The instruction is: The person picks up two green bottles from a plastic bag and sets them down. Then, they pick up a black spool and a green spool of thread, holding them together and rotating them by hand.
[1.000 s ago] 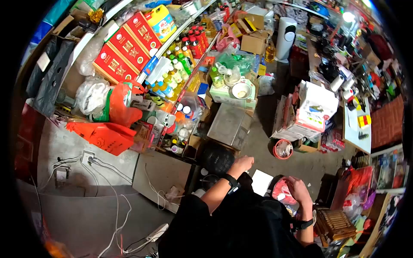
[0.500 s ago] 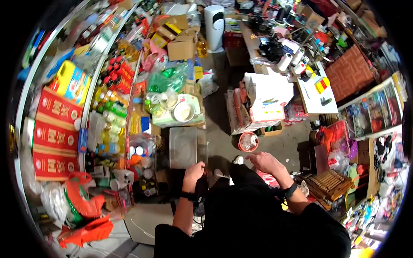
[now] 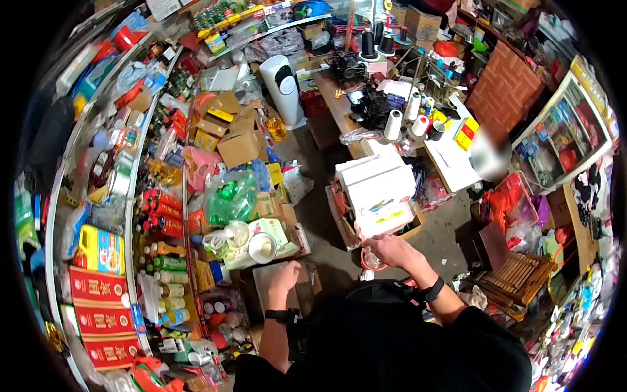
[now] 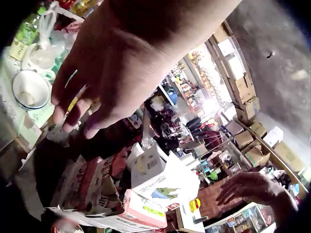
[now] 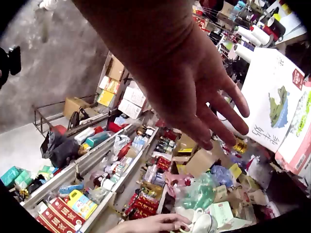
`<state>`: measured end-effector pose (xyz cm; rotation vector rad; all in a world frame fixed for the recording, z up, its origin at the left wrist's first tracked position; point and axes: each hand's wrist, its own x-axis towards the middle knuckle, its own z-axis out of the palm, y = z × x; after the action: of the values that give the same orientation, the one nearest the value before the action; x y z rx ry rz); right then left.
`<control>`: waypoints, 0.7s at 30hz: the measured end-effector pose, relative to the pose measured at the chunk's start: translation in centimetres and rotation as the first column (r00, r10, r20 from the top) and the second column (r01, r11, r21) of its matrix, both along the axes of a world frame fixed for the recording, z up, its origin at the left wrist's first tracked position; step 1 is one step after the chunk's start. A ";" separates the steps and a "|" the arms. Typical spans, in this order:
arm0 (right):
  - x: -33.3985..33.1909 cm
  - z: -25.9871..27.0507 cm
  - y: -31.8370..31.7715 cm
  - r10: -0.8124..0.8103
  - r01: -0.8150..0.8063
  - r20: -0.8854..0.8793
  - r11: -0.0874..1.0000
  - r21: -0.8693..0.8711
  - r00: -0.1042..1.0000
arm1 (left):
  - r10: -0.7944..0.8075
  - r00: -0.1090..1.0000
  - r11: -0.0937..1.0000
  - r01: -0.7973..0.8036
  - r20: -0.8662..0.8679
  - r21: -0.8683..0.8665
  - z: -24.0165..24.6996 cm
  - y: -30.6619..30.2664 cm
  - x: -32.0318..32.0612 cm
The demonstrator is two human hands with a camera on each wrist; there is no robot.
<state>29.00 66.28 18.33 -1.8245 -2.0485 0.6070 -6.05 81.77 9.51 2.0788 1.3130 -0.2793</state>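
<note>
In the head view the left hand [image 3: 283, 277] hangs over a box beside the enamel bowl [image 3: 262, 247]; its fingers look loosely bent and hold nothing. The right hand [image 3: 394, 253] reaches out in front of the white carton stack [image 3: 375, 189], above a small red bin [image 3: 373, 259], with nothing in it. The left wrist view shows the left hand [image 4: 114, 73] with relaxed, spread fingers near the bowl [image 4: 30, 90]. Spread fingers of the right hand [image 5: 194, 92] appear in the right wrist view, close to the white carton [image 5: 272, 97] in the picture; contact is not visible.
Shelves of bottles [image 3: 166, 261] and red boxes [image 3: 108, 320] run along the left. A white upright appliance [image 3: 282, 91] stands at the back. Thread cones [image 3: 393, 125] sit on a worktable [image 3: 450, 160] at the right. A wooden slatted item [image 3: 522, 277] lies at the lower right.
The head view has swung round and moved forward, bringing the cartons and bowl nearer the hands. Both arms now extend forward; neither hand has taken hold of anything.
</note>
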 end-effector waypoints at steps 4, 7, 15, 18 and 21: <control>4.2 -1.4 2.0 -0.059 0.055 -0.053 0.996 -0.067 0.997 | -0.110 0.991 0.987 0.100 0.079 0.126 3.1 4.8 7.5; 6.3 -2.3 3.8 -0.151 0.143 -0.101 0.986 -0.085 0.983 | -0.245 0.943 0.960 0.203 0.223 0.195 4.6 9.0 12.1; 9.2 -3.6 8.0 -0.505 0.532 0.182 0.829 -0.173 0.844 | -0.642 0.687 0.766 0.555 0.340 0.324 2.8 19.5 25.9; 9.0 -3.5 8.5 -0.680 0.686 0.129 0.678 -0.264 0.722 | -0.731 0.576 0.679 0.666 0.366 0.307 3.4 21.2 31.2; 7.6 -5.5 7.3 -0.824 0.815 0.151 0.481 -0.323 0.546 | -0.797 0.425 0.573 0.757 0.430 0.314 2.6 22.5 35.4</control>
<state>36.64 73.62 12.80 -2.6646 -0.7908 0.7018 29.31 104.28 12.07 2.4554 -0.0748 -0.0113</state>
